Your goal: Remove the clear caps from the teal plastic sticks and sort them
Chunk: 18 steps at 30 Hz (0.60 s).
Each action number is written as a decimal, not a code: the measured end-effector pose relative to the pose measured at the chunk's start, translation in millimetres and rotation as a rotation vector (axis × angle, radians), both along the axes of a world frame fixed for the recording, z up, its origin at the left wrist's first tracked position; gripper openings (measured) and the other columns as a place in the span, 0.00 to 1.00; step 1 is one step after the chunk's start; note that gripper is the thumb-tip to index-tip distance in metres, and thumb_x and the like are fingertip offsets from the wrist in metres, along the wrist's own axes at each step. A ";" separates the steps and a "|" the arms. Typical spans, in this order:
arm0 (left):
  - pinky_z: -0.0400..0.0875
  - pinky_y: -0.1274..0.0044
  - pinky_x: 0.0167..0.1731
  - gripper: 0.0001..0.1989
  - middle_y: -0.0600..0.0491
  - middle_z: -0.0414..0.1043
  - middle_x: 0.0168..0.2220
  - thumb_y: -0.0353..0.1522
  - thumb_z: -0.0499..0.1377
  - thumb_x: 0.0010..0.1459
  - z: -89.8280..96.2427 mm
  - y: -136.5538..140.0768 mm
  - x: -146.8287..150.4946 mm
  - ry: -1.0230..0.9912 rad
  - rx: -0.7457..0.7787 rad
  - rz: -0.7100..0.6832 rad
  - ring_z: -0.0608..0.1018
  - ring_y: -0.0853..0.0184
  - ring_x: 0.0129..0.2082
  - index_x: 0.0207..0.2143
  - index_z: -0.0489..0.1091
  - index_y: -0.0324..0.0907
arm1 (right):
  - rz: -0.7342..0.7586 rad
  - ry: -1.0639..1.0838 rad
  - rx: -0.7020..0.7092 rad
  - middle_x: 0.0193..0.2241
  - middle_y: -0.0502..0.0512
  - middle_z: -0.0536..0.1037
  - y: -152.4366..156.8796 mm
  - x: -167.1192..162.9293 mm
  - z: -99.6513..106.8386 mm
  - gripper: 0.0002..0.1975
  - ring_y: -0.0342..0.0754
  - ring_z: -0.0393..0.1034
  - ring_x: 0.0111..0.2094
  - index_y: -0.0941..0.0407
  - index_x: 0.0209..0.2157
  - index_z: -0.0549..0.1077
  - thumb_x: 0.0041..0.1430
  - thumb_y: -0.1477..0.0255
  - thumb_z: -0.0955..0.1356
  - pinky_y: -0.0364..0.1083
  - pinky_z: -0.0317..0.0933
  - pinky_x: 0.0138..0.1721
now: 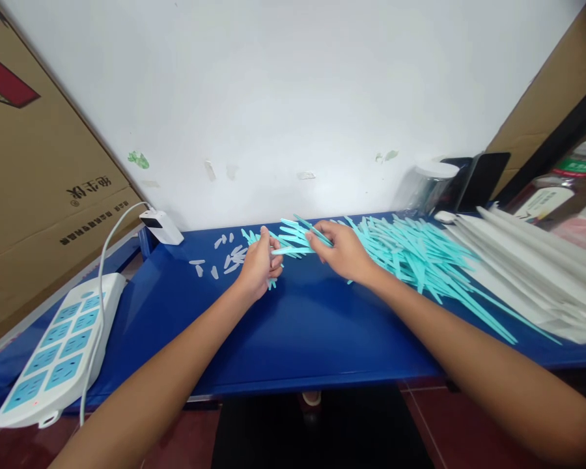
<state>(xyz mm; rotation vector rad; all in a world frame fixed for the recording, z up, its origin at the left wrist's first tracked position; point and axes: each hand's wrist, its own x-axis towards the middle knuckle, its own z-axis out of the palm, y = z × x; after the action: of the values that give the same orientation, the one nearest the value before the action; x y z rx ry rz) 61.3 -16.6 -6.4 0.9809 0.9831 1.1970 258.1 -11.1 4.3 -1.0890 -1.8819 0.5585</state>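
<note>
My left hand (pixel 260 266) is closed, thumb up, around a thin turquoise plastic stick (pixel 293 250) that reaches across toward my right hand. My right hand (pixel 342 251) pinches another turquoise stick (pixel 317 230) between thumb and fingers. Just behind both hands lies a small group of similar sticks (pixel 289 228), partly hidden by them. A large loose pile of turquoise sticks (pixel 410 254) spreads to the right of my right hand. Several small translucent pieces (pixel 233 259) are scattered left of my left hand.
The blue table (pixel 293 339) meets a white wall. At left are a power strip (pixel 61 352), a white plugged device (pixel 162 227) and a cardboard box (pixel 43 163). At right stand a lidded clear jar (pixel 427 185), a black phone-like slab (pixel 486 182) and white packets (pixel 532 273).
</note>
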 end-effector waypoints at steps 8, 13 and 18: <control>0.42 0.84 0.14 0.29 0.63 0.46 0.17 0.57 0.54 0.65 2.9 8.9 -13.6 0.135 0.005 -0.085 0.47 0.77 0.15 0.24 0.57 0.43 | 0.011 -0.053 -0.025 0.16 0.47 0.72 6.6 14.2 8.2 0.19 0.43 0.61 0.18 0.54 0.27 0.67 0.69 0.58 0.65 0.44 0.54 0.26; 0.39 0.84 0.14 0.17 0.63 0.45 0.21 0.43 0.56 0.68 9.4 10.3 -17.6 0.132 -0.068 -0.206 0.46 0.77 0.16 0.29 0.59 0.43 | 0.063 -0.096 -0.046 0.16 0.48 0.72 5.8 18.5 14.2 0.21 0.43 0.62 0.20 0.54 0.24 0.64 0.69 0.59 0.65 0.44 0.55 0.27; 0.40 0.83 0.14 0.11 0.62 0.44 0.21 0.33 0.51 0.65 16.8 10.8 -21.1 0.098 -0.074 -0.275 0.45 0.76 0.16 0.28 0.58 0.43 | 0.059 -0.082 -0.055 0.16 0.47 0.72 8.2 22.9 16.1 0.19 0.43 0.61 0.19 0.54 0.25 0.65 0.68 0.60 0.65 0.44 0.54 0.26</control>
<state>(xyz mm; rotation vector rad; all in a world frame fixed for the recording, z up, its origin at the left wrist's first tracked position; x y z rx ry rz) 40.2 -5.8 10.4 1.0852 0.9282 0.8849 281.0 -2.8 20.4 -1.1101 -1.9858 0.6110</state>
